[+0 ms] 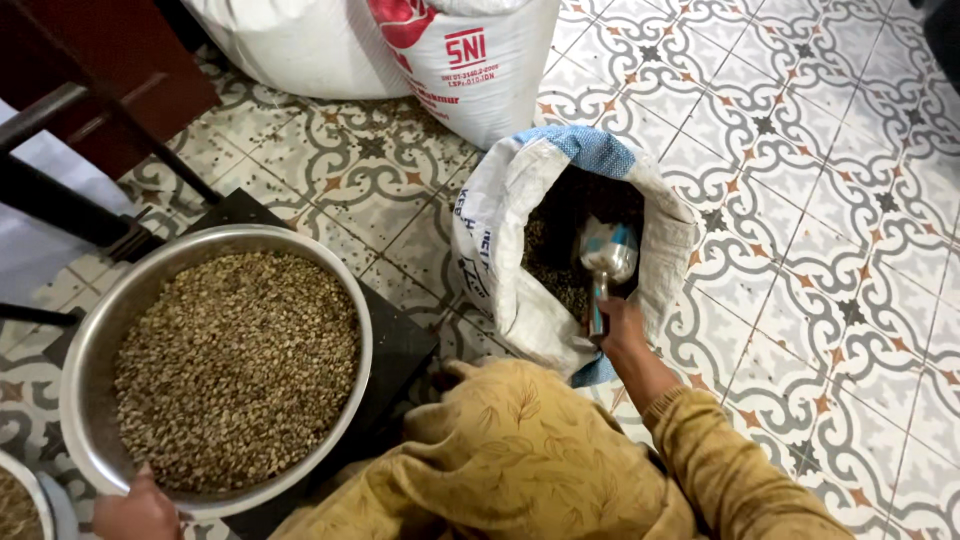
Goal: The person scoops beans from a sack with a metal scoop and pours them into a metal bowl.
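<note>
Right hand with metal scoop in open sack; left hand at rim of filled bowl.

The right hand (622, 325) is closed around the handle of the metal scoop (606, 258), whose blade sits inside the open white woven sack (500, 240), just above the dark beans within. The left hand (135, 510) touches the near rim of the steel bowl (90, 340); its fingers are mostly out of frame, so the grip cannot be confirmed. The bowl holds greenish beans (235, 365) and rests on a black platform (400, 350) on the patterned tile floor (820, 200).

3 sacks (560, 230), 1 scoop (605, 262), perhaps 2 bowls (90, 350), 2 hands (620, 325).
</note>
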